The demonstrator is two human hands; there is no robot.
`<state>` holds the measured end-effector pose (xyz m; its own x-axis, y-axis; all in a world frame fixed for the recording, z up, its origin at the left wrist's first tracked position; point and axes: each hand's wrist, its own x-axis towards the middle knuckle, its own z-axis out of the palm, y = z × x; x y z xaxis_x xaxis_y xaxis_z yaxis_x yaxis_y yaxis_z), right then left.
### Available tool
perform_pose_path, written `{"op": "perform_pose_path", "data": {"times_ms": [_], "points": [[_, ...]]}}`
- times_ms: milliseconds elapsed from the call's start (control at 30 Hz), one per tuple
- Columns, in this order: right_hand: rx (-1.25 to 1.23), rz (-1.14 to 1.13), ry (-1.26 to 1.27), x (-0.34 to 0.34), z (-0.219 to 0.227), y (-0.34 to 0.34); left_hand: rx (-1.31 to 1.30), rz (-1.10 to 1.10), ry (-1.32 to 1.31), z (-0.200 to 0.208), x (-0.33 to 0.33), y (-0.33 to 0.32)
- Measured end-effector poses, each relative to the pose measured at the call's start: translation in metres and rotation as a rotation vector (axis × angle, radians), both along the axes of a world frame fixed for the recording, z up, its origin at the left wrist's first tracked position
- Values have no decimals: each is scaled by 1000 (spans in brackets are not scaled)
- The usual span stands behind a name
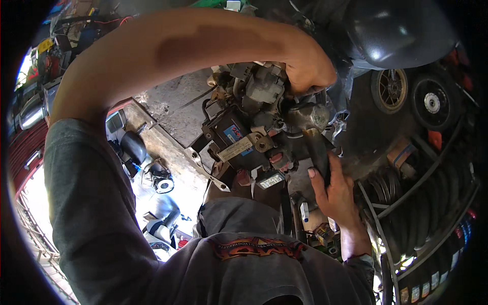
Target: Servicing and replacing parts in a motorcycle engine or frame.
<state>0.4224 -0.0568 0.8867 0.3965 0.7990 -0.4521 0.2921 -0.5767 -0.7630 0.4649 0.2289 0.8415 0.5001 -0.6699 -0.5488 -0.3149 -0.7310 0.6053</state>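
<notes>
The dark tapered piece (318, 156) is probably best steadied along its length with light, even pressure. It lies at 11 o'clock from the right hand (335, 195), whose grip pinches it between thumb and forefinger. Toward its 12 o'clock come a rounded metal part (311, 118), then the left hand (311, 68), curled downward; whether that grip holds anything, I cannot tell.

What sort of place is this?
Most likely a motorcycle repair workshop: racked tyres on the right, a gold-rimmed wheel and a black wheel beyond them, and an opened-up machine with grimy exposed parts in front of the person.
</notes>
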Motion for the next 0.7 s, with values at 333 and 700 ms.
{"op": "perform_pose_path", "data": {"times_ms": [333, 700], "points": [[-33, -61, -27, -4, 20, 0, 62, 15, 15, -10, 2, -3], [-63, 31, -13, -1, 13, 10, 23, 8, 29, -12, 0, 0]]}}
